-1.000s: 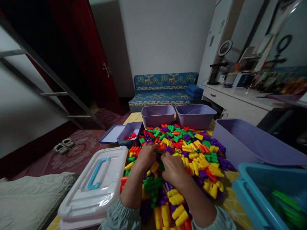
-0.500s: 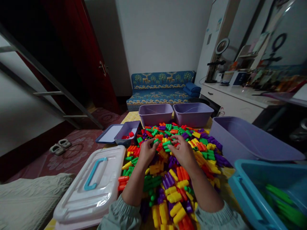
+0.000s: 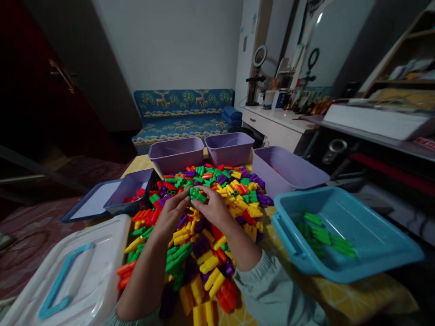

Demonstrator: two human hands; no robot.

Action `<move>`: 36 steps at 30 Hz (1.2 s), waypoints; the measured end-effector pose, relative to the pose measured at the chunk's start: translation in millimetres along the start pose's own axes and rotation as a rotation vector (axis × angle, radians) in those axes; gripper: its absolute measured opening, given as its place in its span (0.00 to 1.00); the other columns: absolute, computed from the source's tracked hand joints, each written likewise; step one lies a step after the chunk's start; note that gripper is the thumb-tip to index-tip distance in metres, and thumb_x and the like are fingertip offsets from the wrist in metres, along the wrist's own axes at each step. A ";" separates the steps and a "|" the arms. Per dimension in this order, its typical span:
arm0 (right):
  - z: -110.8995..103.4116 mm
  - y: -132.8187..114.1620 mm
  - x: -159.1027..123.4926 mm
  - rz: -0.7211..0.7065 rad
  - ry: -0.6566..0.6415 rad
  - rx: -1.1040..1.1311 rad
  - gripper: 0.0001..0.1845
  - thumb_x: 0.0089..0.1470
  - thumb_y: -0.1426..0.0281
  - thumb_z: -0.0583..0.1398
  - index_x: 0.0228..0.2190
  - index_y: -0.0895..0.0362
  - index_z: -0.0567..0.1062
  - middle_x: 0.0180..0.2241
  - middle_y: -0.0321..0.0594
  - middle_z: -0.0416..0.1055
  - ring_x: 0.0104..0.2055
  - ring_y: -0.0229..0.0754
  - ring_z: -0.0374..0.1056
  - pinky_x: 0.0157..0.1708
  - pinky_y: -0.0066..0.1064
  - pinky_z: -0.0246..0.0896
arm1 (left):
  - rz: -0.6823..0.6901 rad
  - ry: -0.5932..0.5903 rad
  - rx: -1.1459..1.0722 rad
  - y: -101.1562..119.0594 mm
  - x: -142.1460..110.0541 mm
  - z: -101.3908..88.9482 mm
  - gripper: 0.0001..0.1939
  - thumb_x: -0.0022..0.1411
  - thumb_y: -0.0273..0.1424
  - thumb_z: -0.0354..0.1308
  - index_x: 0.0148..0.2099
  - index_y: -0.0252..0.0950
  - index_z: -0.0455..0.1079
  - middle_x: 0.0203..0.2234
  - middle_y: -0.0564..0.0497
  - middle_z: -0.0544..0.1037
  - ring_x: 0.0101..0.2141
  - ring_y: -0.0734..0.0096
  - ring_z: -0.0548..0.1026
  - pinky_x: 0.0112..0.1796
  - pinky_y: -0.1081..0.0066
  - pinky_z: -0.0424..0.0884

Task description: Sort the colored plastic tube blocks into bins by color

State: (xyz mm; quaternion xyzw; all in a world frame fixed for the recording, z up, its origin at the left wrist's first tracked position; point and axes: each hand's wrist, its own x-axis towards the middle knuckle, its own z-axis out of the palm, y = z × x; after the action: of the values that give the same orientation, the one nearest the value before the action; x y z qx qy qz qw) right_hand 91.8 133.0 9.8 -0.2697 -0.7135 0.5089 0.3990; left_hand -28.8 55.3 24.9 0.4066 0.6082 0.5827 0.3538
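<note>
Green toy building blocks are held between my two hands, over the middle of a wide pile of loose blocks. My left hand is closed, its thumb and fingers against the left side of the green blocks. From the other side, my right hand pinches the same green blocks with thumb and fingers. Whether the pieces are fitted together I cannot tell. Around and below lie yellow blocks, red, purple and green ones. More green blocks lie in the blue bin at the right.
Purple bins stand along the pile's far edge, another purple bin at the right. At left are a small dark box with red pieces and a white lid with a blue handle. A yellow cloth covers the table.
The view has turned to the right, bringing the whole blue bin into sight. My hands have come together, and the green pieces that were apart now meet between them.
</note>
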 end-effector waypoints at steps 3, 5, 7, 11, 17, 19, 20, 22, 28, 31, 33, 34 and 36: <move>-7.9 -10.8 0.3 0.004 0.029 0.037 0.18 0.46 0.67 0.62 0.42 0.54 0.74 0.38 0.37 0.75 0.39 0.40 0.70 0.40 0.31 0.67 | 0.030 -0.034 0.061 21.6 -5.2 10.0 0.36 0.53 0.47 0.60 0.59 0.30 0.65 0.44 0.42 0.78 0.44 0.55 0.76 0.40 0.66 0.73; -12.5 -21.3 0.7 -0.001 0.096 0.138 0.17 0.46 0.66 0.62 0.40 0.54 0.74 0.38 0.37 0.74 0.39 0.40 0.70 0.40 0.31 0.67 | 0.073 -0.053 0.045 38.1 -6.4 21.5 0.37 0.53 0.46 0.60 0.61 0.31 0.63 0.46 0.42 0.78 0.47 0.54 0.74 0.44 0.63 0.73; -16.8 -34.2 0.1 -0.013 0.237 0.303 0.18 0.47 0.63 0.63 0.40 0.54 0.72 0.39 0.38 0.73 0.39 0.40 0.70 0.40 0.32 0.68 | 0.160 -0.066 -0.006 56.0 -6.7 38.1 0.36 0.54 0.43 0.61 0.62 0.32 0.62 0.49 0.42 0.76 0.50 0.54 0.72 0.48 0.62 0.71; -34.9 -57.4 -5.7 -0.089 0.721 0.641 0.20 0.51 0.56 0.59 0.42 0.54 0.69 0.40 0.41 0.72 0.41 0.41 0.70 0.42 0.34 0.68 | 0.397 -0.236 -0.009 93.8 -8.1 87.6 0.25 0.57 0.36 0.60 0.57 0.37 0.68 0.54 0.46 0.73 0.54 0.55 0.69 0.54 0.61 0.66; -104.8 -73.8 -22.5 -0.207 0.965 0.913 0.23 0.56 0.51 0.47 0.43 0.48 0.72 0.42 0.38 0.71 0.54 0.41 0.66 0.47 0.36 0.68 | 0.775 -0.527 0.070 121.9 -13.2 165.8 0.20 0.61 0.28 0.56 0.56 0.37 0.69 0.56 0.45 0.70 0.57 0.58 0.65 0.58 0.62 0.61; -124.6 -76.4 -22.8 -0.213 1.079 1.069 0.24 0.57 0.50 0.47 0.41 0.51 0.73 0.41 0.41 0.72 0.52 0.45 0.67 0.45 0.39 0.70 | 0.817 -0.549 0.087 113.8 -10.4 175.2 0.22 0.62 0.29 0.55 0.58 0.37 0.67 0.59 0.44 0.66 0.59 0.57 0.63 0.58 0.61 0.60; -130.6 -76.4 -21.0 -0.211 1.199 1.162 0.23 0.57 0.51 0.48 0.40 0.51 0.73 0.40 0.43 0.73 0.50 0.46 0.69 0.42 0.40 0.71 | 0.818 -0.533 0.118 106.3 -7.6 174.7 0.23 0.62 0.31 0.55 0.59 0.37 0.65 0.59 0.43 0.66 0.59 0.57 0.63 0.58 0.60 0.60; -133.7 -73.6 -15.2 -0.182 1.278 1.208 0.20 0.59 0.54 0.48 0.38 0.51 0.73 0.44 0.43 0.73 0.44 0.44 0.72 0.37 0.38 0.71 | 0.776 -0.442 0.192 85.9 0.2 162.7 0.23 0.63 0.32 0.54 0.60 0.37 0.64 0.58 0.43 0.67 0.58 0.58 0.64 0.58 0.60 0.60; -98.7 -49.9 1.6 -0.039 1.062 1.061 0.14 0.58 0.60 0.49 0.32 0.54 0.69 0.33 0.36 0.72 0.24 0.31 0.64 0.22 0.25 0.59 | 0.551 0.247 0.678 14.7 27.4 53.6 0.20 0.59 0.26 0.55 0.55 0.35 0.69 0.52 0.39 0.71 0.53 0.57 0.68 0.54 0.58 0.64; -71.9 -33.9 9.8 0.058 0.844 0.825 0.12 0.48 0.62 0.59 0.33 0.56 0.71 0.28 0.32 0.70 0.23 0.30 0.62 0.21 0.22 0.54 | 0.325 0.551 0.930 -9.5 38.0 -7.3 0.21 0.58 0.26 0.54 0.55 0.32 0.68 0.51 0.37 0.71 0.53 0.53 0.67 0.53 0.54 0.63; -51.7 -23.9 17.4 0.123 0.636 0.629 0.15 0.44 0.60 0.62 0.33 0.57 0.73 0.28 0.34 0.71 0.25 0.32 0.63 0.21 0.21 0.54 | 0.204 0.628 1.019 -19.3 42.1 -34.3 0.23 0.58 0.26 0.54 0.57 0.31 0.66 0.51 0.35 0.70 0.53 0.51 0.67 0.53 0.55 0.64; -41.2 -19.5 22.4 0.140 0.522 0.522 0.16 0.44 0.59 0.62 0.32 0.57 0.73 0.28 0.35 0.72 0.26 0.33 0.65 0.22 0.22 0.55 | 0.170 0.618 1.044 -22.5 43.3 -42.6 0.24 0.58 0.27 0.54 0.58 0.31 0.65 0.51 0.36 0.71 0.53 0.52 0.68 0.52 0.57 0.64; -20.6 -12.9 34.9 0.111 0.291 0.287 0.14 0.46 0.61 0.61 0.32 0.58 0.74 0.30 0.38 0.74 0.30 0.37 0.68 0.25 0.25 0.60 | 0.135 0.566 1.077 -26.5 45.1 -50.2 0.27 0.57 0.29 0.55 0.59 0.31 0.63 0.51 0.37 0.72 0.52 0.52 0.69 0.52 0.58 0.65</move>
State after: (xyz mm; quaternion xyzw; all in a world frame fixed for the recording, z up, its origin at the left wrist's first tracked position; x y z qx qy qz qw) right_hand 90.7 166.8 35.6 -0.3198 -0.5524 0.5823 0.5035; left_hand -95.3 75.3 4.0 0.3956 0.8604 0.3000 -0.1145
